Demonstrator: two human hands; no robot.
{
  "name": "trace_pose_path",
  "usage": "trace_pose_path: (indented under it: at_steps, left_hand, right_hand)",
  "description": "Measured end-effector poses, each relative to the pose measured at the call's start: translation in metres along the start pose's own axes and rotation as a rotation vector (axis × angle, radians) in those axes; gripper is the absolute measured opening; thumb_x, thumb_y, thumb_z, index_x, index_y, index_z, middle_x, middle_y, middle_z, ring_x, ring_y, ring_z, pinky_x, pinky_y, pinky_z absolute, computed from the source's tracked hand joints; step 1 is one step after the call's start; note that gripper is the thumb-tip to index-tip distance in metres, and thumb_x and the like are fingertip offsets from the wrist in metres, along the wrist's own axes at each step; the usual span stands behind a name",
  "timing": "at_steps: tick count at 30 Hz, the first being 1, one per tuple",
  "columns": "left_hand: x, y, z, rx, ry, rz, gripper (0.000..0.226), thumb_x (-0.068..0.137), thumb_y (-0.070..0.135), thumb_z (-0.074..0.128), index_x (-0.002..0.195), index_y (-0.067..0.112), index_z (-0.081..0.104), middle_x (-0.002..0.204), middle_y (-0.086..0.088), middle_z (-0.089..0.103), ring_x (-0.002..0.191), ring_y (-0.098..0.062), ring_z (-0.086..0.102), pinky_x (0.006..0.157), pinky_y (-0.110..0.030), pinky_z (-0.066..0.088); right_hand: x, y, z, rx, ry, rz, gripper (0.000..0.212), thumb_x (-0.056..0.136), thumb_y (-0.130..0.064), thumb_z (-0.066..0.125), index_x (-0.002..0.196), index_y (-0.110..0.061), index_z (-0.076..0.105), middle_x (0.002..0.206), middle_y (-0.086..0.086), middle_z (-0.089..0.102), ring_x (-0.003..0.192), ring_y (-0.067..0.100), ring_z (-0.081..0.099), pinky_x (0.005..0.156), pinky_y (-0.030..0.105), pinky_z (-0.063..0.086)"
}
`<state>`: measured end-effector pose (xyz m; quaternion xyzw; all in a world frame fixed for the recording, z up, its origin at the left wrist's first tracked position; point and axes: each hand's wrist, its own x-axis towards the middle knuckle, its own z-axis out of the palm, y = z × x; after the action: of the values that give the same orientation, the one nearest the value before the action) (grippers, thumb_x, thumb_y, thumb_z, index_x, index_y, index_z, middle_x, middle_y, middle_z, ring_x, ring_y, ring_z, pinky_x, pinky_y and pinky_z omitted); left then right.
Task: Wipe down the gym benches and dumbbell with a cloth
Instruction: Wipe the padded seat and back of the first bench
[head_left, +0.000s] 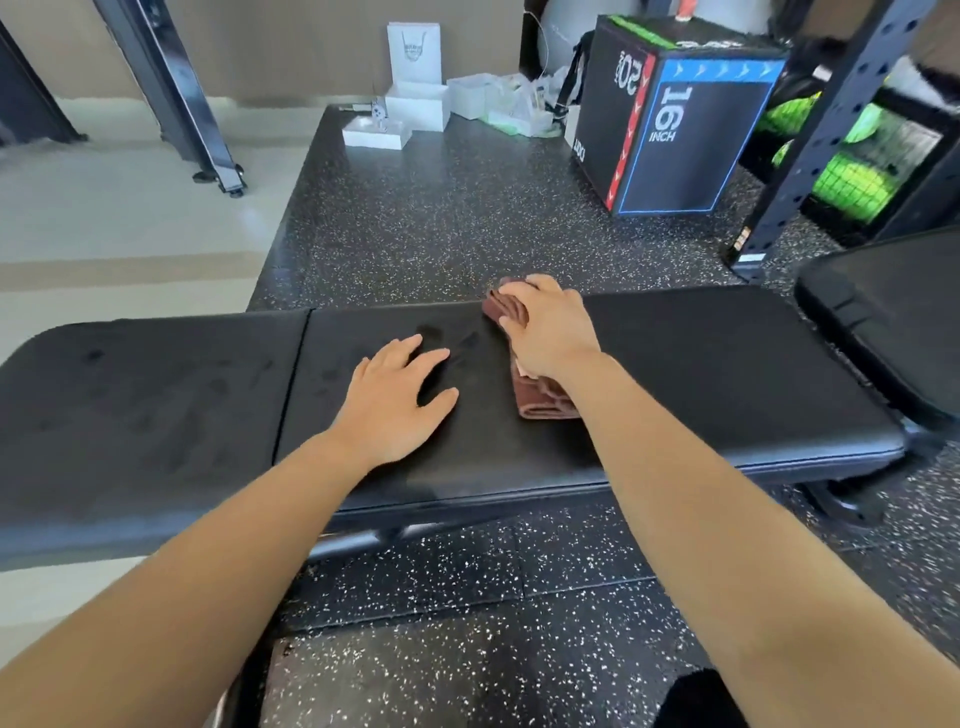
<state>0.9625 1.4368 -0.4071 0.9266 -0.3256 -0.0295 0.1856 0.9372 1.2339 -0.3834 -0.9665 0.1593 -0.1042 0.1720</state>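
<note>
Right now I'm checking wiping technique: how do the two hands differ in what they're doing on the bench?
The right hand presses a brown cloth against the bench; the left hand holds nothing. The right hand's fingers curl over the cloth near the far edge; the left hand's fingers are spread flat on bare padding, nearer the middle seam. Both rest on the same pad, palms down.

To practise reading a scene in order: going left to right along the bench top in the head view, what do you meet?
Black padded bench's left pad → seam between the pads → left hand, flat on the pad → folded brown cloth under the right hand → bare black padding → second black bench pad.
</note>
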Motion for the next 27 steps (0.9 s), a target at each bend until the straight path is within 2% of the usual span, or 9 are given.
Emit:
trace_pose_path:
  at_steps: [3, 6, 8, 11, 15, 18, 23, 27]
  left_hand:
    - [-0.008, -0.031, -0.019, 0.028, -0.04, 0.181, 0.051, 0.092, 0.045, 0.046, 0.14, 0.027, 0.04, 0.151, 0.002, 0.031, 0.14, -0.017, 0.025, 0.112, -0.033, 0.022]
    - [-0.019, -0.072, -0.036, 0.077, -0.046, 0.304, 0.051, 0.092, 0.044, 0.045, 0.14, 0.027, 0.04, 0.151, 0.001, 0.033, 0.138, -0.018, 0.028, 0.111, -0.031, 0.023]
    - [-0.021, -0.093, -0.043, 0.062, -0.022, 0.297, 0.05, 0.093, 0.042, 0.046, 0.139, 0.025, 0.042, 0.15, -0.001, 0.034, 0.138, -0.02, 0.029, 0.112, -0.034, 0.022]
    - [-0.023, -0.104, -0.046, -0.013, -0.01, 0.24, 0.049, 0.093, 0.038, 0.047, 0.139, 0.023, 0.043, 0.151, -0.002, 0.033, 0.139, -0.021, 0.028, 0.114, -0.035, 0.022]
    - [-0.024, -0.107, -0.042, 0.007, -0.012, 0.273, 0.051, 0.094, 0.042, 0.041, 0.142, 0.023, 0.038, 0.152, -0.003, 0.03, 0.141, -0.022, 0.024, 0.115, -0.039, 0.02]
    - [-0.022, -0.111, -0.041, 0.03, -0.014, 0.28, 0.053, 0.095, 0.044, 0.037, 0.143, 0.023, 0.035, 0.154, -0.002, 0.027, 0.142, -0.021, 0.021, 0.116, -0.039, 0.016]
    - [-0.023, -0.111, -0.039, 0.014, 0.007, 0.27, 0.051, 0.094, 0.043, 0.04, 0.141, 0.025, 0.039, 0.152, 0.0, 0.03, 0.141, -0.02, 0.023, 0.115, -0.038, 0.016]
    - [-0.025, -0.109, -0.041, -0.051, 0.039, 0.24, 0.047, 0.092, 0.04, 0.047, 0.137, 0.026, 0.046, 0.149, 0.002, 0.036, 0.139, -0.019, 0.028, 0.115, -0.036, 0.018]
  right_hand:
    - [-0.038, -0.015, 0.003, -0.01, 0.035, -0.016, 0.041, 0.092, -0.031, 0.054, 0.132, -0.024, 0.049, 0.145, 0.004, 0.037, 0.115, 0.036, 0.044, 0.102, 0.038, 0.036]
    - [-0.089, -0.053, 0.018, 0.047, 0.093, -0.069, 0.04, 0.09, -0.029, 0.057, 0.129, -0.024, 0.052, 0.141, 0.003, 0.041, 0.111, 0.035, 0.045, 0.099, 0.04, 0.039]
    - [-0.105, -0.079, 0.029, 0.048, 0.113, -0.052, 0.038, 0.09, -0.028, 0.055, 0.128, -0.026, 0.053, 0.14, 0.0, 0.042, 0.112, 0.032, 0.043, 0.096, 0.042, 0.041]
    - [-0.09, -0.098, 0.033, 0.037, 0.127, 0.083, 0.037, 0.093, -0.026, 0.051, 0.13, -0.026, 0.051, 0.141, -0.001, 0.04, 0.114, 0.033, 0.041, 0.096, 0.041, 0.041]
    - [-0.057, -0.109, 0.031, -0.038, 0.089, 0.258, 0.041, 0.094, -0.026, 0.049, 0.135, -0.025, 0.044, 0.145, 0.0, 0.034, 0.119, 0.034, 0.037, 0.099, 0.042, 0.039]
    - [-0.068, -0.123, 0.034, -0.03, 0.101, 0.271, 0.041, 0.093, -0.027, 0.049, 0.134, -0.025, 0.045, 0.145, 0.0, 0.033, 0.117, 0.033, 0.037, 0.097, 0.044, 0.041]
    - [-0.115, -0.134, 0.047, 0.031, 0.166, 0.157, 0.038, 0.094, -0.028, 0.049, 0.132, -0.027, 0.048, 0.144, -0.002, 0.036, 0.12, 0.029, 0.036, 0.098, 0.045, 0.041]
    - [-0.088, -0.125, 0.048, 0.054, 0.155, 0.201, 0.041, 0.092, -0.025, 0.05, 0.133, -0.026, 0.046, 0.145, -0.002, 0.034, 0.121, 0.03, 0.034, 0.099, 0.044, 0.04]
